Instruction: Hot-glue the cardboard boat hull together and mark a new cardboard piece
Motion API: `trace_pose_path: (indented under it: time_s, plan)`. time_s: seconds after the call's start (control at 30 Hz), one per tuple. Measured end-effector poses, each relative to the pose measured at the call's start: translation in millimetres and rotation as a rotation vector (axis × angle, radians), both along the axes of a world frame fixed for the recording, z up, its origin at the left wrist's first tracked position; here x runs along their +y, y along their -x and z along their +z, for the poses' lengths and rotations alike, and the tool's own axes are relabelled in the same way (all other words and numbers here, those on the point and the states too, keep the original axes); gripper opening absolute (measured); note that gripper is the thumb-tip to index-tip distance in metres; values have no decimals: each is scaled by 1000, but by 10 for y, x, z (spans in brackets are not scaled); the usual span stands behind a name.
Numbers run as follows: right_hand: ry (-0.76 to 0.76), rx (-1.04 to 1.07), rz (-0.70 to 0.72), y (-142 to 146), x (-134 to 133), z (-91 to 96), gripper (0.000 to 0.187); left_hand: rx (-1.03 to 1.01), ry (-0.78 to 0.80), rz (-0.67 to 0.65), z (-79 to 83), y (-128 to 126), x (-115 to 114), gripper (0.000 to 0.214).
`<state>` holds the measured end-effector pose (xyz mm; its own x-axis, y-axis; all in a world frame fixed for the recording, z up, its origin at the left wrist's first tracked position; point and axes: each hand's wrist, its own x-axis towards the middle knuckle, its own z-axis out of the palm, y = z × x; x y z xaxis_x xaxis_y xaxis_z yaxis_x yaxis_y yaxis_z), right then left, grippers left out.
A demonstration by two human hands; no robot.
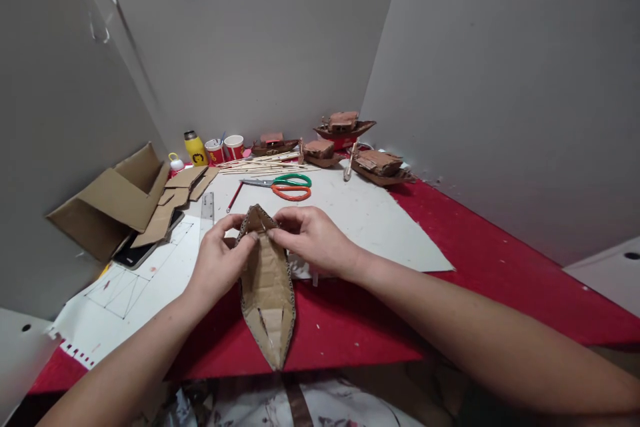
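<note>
Grey walls (250, 33) are set around a red-topped bench (500, 253). Near its front edge, a brown, pointed cardboard boat hull (267, 273) is held, its far end pinched by the left hand (220, 253) and right hand (313, 240), its near tip turned bodyward.

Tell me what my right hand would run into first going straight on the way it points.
The cardboard boat hull: your right hand touches it near its far tip. Across the hull, your left hand looks next in line, though depth is hard to judge here.
</note>
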<state>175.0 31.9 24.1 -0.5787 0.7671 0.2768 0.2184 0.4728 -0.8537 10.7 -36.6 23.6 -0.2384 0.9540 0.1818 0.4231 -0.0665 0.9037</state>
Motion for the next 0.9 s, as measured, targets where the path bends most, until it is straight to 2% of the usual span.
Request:
trace_pose_path:
  time_s: [0.13, 0.3, 0.47, 0.67, 0.9]
  plan:
    - [19, 13, 23, 2, 10, -19, 15, 57, -15, -29, -31, 36, -10, 27]
    - [1, -30, -7, 23, 5, -37, 16, 108, 5, -145, -88, 57, -19, 27]
    - [-48, -103, -17, 48, -19, -52, 17, 283, -31, -103, -168, 45, -12, 24]
    - [-85, -153, 3, 53, -4, -66, 18, 281, -42, -89, -203, 20, -3, 22]
    - [-35, -179, 23, 69, 27, -113, 20, 244, -36, -103, -211, -1, 17, 22]
